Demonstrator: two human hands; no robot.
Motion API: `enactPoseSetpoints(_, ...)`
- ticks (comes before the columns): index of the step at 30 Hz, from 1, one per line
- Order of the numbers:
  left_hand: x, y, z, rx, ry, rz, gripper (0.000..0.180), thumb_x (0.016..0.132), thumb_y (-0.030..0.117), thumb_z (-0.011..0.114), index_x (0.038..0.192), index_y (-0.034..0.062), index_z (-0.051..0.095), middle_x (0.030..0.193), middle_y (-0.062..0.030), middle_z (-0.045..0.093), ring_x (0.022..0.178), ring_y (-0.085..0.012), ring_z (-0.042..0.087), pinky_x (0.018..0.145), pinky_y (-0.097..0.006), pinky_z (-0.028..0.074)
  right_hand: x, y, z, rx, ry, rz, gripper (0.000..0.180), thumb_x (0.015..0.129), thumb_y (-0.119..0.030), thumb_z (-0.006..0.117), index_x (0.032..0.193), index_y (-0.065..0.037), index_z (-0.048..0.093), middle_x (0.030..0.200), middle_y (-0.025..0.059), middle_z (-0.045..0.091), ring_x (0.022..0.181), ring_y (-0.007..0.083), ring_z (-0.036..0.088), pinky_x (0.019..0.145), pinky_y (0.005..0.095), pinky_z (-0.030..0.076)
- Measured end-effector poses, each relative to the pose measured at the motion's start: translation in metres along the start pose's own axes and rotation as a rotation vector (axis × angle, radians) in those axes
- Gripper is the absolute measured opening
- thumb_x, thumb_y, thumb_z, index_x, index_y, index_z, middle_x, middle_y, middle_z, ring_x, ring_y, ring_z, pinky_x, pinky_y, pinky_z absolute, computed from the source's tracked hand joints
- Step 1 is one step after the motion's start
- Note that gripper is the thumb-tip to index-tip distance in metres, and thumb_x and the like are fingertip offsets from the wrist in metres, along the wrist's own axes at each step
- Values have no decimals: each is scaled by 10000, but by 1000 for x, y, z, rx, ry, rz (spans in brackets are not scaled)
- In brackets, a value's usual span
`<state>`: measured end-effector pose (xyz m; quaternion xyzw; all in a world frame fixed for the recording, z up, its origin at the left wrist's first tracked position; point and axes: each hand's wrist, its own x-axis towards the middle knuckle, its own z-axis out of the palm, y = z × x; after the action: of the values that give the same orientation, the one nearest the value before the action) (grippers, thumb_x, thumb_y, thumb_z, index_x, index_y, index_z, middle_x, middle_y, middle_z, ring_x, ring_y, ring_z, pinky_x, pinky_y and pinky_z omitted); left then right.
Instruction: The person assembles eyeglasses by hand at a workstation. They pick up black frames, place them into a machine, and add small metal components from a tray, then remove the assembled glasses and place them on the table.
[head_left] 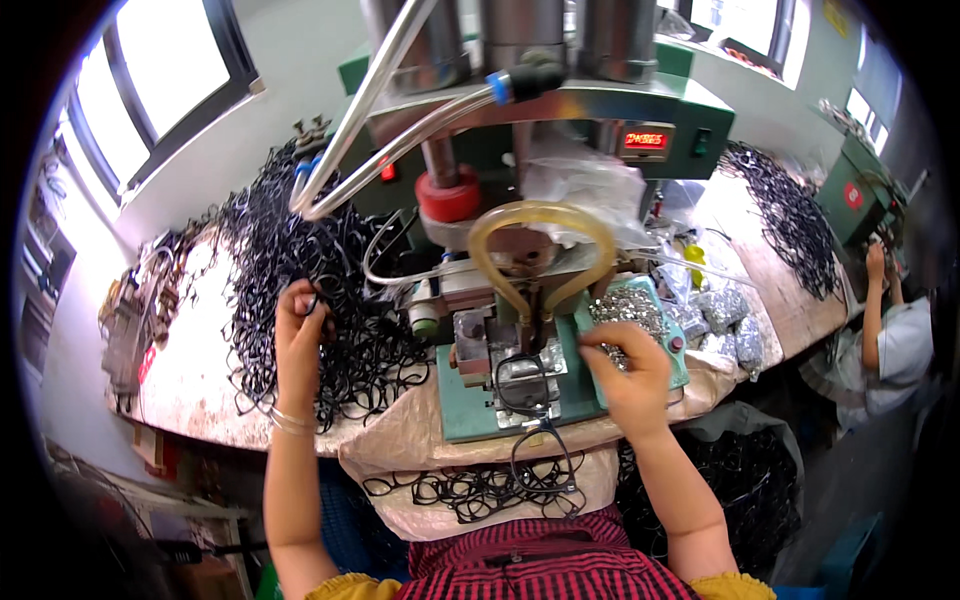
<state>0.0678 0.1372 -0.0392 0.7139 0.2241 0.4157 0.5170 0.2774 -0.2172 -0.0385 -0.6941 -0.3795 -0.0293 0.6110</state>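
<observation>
At the edge of a heap of black glasses frames (270, 240), my left hand (300, 330) is closed, thumb against fingers, on a dark frame from the heap. My right hand (632, 378) hovers by the near side of a green tray (678, 372) of small silvery metal parts (628, 312). Its thumb and fingers are pinched together; anything between them is too small to make out. One black glasses frame (545, 462) hangs at the front of the machine's metal fixture (505, 375), one rim over the fixture and the other below its front edge. Neither hand touches it.
A green press (690, 115) with metal cylinders and a lit red display towers over the bench. A yellowish hose (540, 212) loops above the fixture. Silvery bags (720, 310) lie right of the tray. More frames rest on my lap cloth (420, 518). Another person (895, 345) works far right.
</observation>
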Motion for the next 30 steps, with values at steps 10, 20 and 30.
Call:
enactPoseSetpoints(10, -92, 71, 96, -490, -33, 283, 220, 1051, 193, 535, 1147, 0, 581, 1139, -132, 650, 980, -200, 627, 860, -337, 535, 10, -11, 49, 468, 58, 182, 496, 816, 14, 725, 1260, 37, 507, 967, 61, 655, 931, 124, 630, 896, 265, 474)
enactPoseSetpoints(20, -87, 117, 116, 101, -280, 763, 105, 865, 91, 694, 964, 72, 722, 989, -114, 761, 777, -238, 649, 813, -361, 481, 2, -41, 12, 176, -136, 140, 410, 802, -67, 722, 1196, -17, 618, 1174, 158, 653, 1106, 250, 623, 1012, 369, 451)
enactPoseSetpoints(30, -92, 87, 136, 209, -604, 894, 241, 771, 149, 744, 1009, 119, 768, 1109, -40, 738, 817, -242, 596, 902, -437, 489, -8, 98, -33, -669, 69, 30, 135, 737, -135, 759, 827, -37, 736, 1249, 238, 632, 1274, 407, 527, 1083, 467, 405)
